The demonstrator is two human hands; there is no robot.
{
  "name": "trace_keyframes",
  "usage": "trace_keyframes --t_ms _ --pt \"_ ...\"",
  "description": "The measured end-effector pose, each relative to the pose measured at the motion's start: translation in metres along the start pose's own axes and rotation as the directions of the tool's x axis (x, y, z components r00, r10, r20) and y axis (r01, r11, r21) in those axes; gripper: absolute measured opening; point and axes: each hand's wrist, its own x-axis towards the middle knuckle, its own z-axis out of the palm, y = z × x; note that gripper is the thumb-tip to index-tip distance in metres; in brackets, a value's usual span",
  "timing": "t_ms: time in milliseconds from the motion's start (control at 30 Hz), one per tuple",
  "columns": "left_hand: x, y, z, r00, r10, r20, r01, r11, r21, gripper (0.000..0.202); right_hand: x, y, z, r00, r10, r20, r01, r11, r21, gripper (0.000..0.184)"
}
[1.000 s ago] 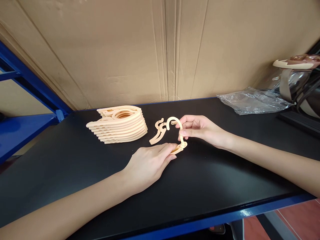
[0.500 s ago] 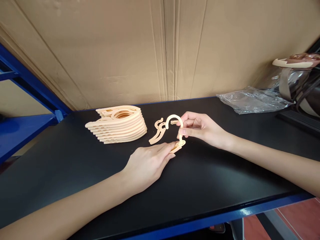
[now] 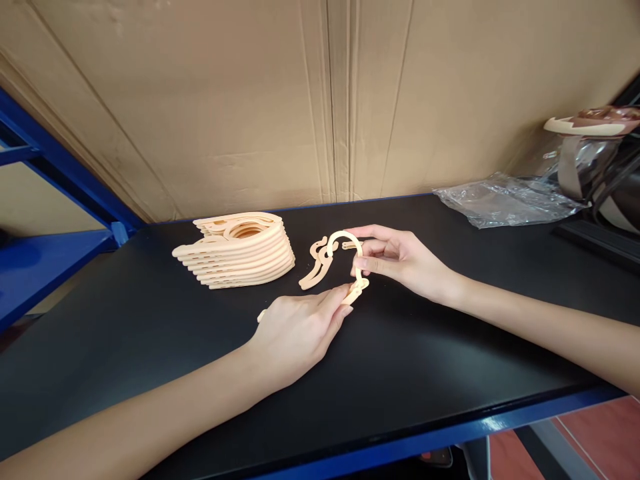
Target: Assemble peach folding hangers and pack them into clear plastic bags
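A cream folding clothes hanger (image 3: 359, 257) is between my two hands over the black table (image 3: 425, 347). My left hand (image 3: 300, 323) grips its folded arms, palm down, with one cream tip poking out behind the knuckles. At the curved hook, my right hand (image 3: 387, 257) pinches the stem between thumb and fingers. Just behind lie loose cream hanger pieces (image 3: 316, 267), partly covered by the hook. Left of them stands a neat stack of folded cream hangers (image 3: 240, 257). Most of the held arms are hidden under my left hand.
Crumpled clear plastic bag (image 3: 505, 200) lies at the back right, beside a wrapped brown and cream item (image 3: 593, 127). Cardboard (image 3: 225, 100) walls off the rear of the table. A blue metal frame (image 3: 55, 170) rises on the left.
The hook has shifted slightly left and leans a little more. My right index finger now extends along the hook's top. A cream tip has come into sight behind my left hand.
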Motion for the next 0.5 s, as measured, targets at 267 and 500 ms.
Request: trace_keyframes --t_ms 267,500 --pt "0.003 0.001 -0.004 0.985 -0.095 0.145 0.092 0.995 0.028 0.033 -0.002 0.0 0.0 0.999 -0.02 -0.049 0.021 0.999 0.026 0.033" --pt "0.009 0.005 -0.012 0.922 -0.201 0.332 0.202 0.979 0.032 0.034 0.0 0.0 0.002 0.997 0.005 -0.078 -0.006 1.0 -0.002 0.03"
